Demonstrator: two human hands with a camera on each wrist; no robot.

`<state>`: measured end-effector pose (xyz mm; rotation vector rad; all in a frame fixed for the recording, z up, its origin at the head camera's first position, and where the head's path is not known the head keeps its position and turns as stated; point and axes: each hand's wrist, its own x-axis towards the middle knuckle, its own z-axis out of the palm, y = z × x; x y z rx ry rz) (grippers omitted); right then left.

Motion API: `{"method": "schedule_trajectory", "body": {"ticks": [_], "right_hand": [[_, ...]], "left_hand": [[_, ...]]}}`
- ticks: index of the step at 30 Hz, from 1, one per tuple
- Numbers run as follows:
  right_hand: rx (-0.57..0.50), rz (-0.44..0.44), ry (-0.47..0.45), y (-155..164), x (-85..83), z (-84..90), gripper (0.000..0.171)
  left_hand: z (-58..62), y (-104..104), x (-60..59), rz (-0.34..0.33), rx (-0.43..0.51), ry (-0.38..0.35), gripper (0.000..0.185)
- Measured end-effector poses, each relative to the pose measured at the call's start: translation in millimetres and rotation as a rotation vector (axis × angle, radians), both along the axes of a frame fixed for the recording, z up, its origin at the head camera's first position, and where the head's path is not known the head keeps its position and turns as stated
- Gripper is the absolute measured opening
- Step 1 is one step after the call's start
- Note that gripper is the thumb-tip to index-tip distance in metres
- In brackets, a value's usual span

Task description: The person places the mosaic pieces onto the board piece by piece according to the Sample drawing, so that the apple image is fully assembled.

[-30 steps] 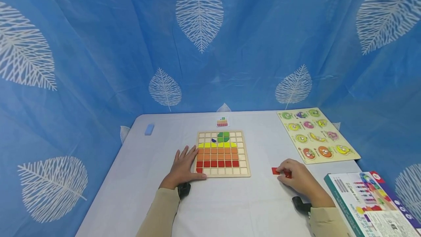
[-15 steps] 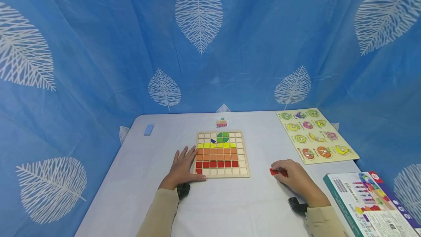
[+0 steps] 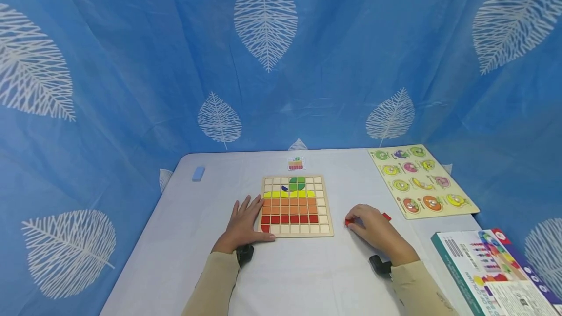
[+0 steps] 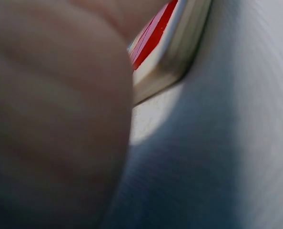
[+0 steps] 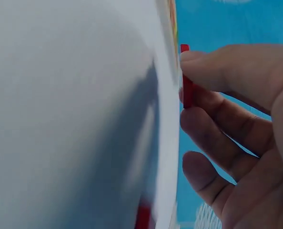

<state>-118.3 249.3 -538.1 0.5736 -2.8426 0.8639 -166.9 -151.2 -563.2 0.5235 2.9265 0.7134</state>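
From the head view: left hand [image 3: 244, 223] lay flat with straight fingers against the grid board [image 3: 296, 206]'s left edge, right hand [image 3: 373, 230] pinched a red tile [image 3: 349, 222] just right of the board. From the left wrist: only a blurred palm beside the board's corner. From the right wrist: thumb and fingers [image 5: 213, 119] clamped the red tile above the table [image 5: 60, 119].

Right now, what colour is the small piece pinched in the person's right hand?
Red: the small piece pinched by the right hand shows best in the right wrist view.
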Motion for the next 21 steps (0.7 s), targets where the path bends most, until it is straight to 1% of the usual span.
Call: {"method": "schedule_trajectory", "body": {"ticks": [4,9,16,18,21], "right_hand": [[-0.024,0.075,0.001,-29,-9.3,6.8,0.019],[-0.048,0.163,-0.016,-69,-18.8,14.0,0.018],[-0.081,0.307,0.002,-120,-27.5,11.6,0.014],[-0.081,0.325,0.009,-132,-28.7,10.5,0.014],[-0.093,0.326,-0.002,-149,-29.5,10.1,0.014]], "left_hand": [[-1.2,-1,-0.3,0.005,0.007,-0.004,0.125],[-2.7,0,-2.1,0.011,-0.011,-0.01,0.125],[-2.7,0,-2.2,0.002,-0.022,-0.01,0.125],[-2.9,0,-2.6,-0.002,-0.03,-0.011,0.125],[-2.8,-1,-3.1,-0.006,-0.047,-0.015,0.125]]}}
